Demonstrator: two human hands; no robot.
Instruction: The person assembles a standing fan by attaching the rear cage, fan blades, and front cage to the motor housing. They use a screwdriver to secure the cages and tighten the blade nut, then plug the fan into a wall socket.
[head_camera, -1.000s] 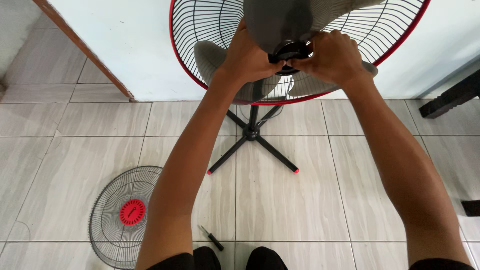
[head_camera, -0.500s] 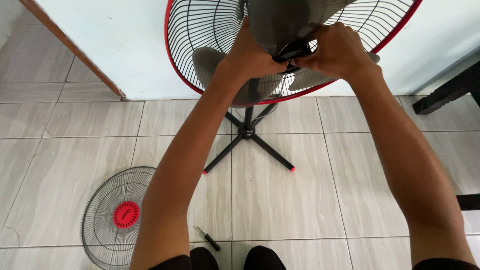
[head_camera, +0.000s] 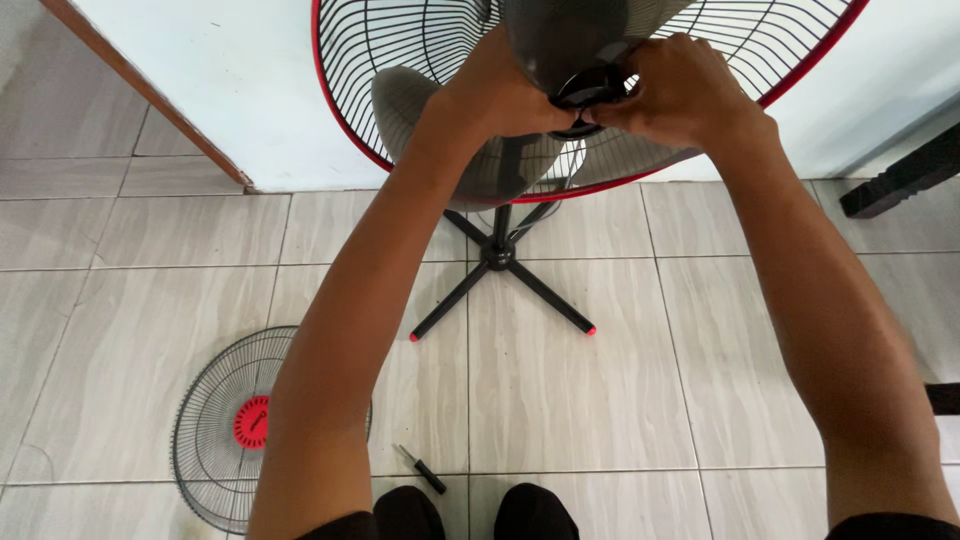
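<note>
Head view looking down, both arms stretched out to a standing fan at far centre. Left hand (head_camera: 500, 95) sits against the grey fan blades (head_camera: 560, 40), fingers curled toward the black hub cap (head_camera: 588, 92) at the blade centre; thumb side touches the hub, exact grip partly hidden by the blade. Right hand (head_camera: 685, 90) is just right of the hub, fingers (head_camera: 625, 112) pinched narrow on the hub cap from the right. Both hands meet at the hub, nearly touching each other.

Blades are grey, three lobes visible: one up top, one low left (head_camera: 420, 110), one low right behind the right hand. Behind them is the rear grille (head_camera: 400, 50), black wire with a red rim, tilted toward the camera. Front grille is off the fan.

Below the fan head, a black pole runs down to a cross base (head_camera: 500, 255) on the floor, black legs with red end caps, two near tips visible left and right.

Detached front grille (head_camera: 215, 440) lies flat on the floor at near left, round black wire with a red centre disc, partly covered by the left forearm. A small screwdriver (head_camera: 422, 470) with a black handle lies on the floor just right of that grille, near the person's knees at the bottom edge.

Floor (head_camera: 600, 400) is pale grey tile. Far wall is light, with a brown wooden strip (head_camera: 150, 95) running diagonally at far left. Dark furniture leg (head_camera: 900, 180) at far right.
</note>
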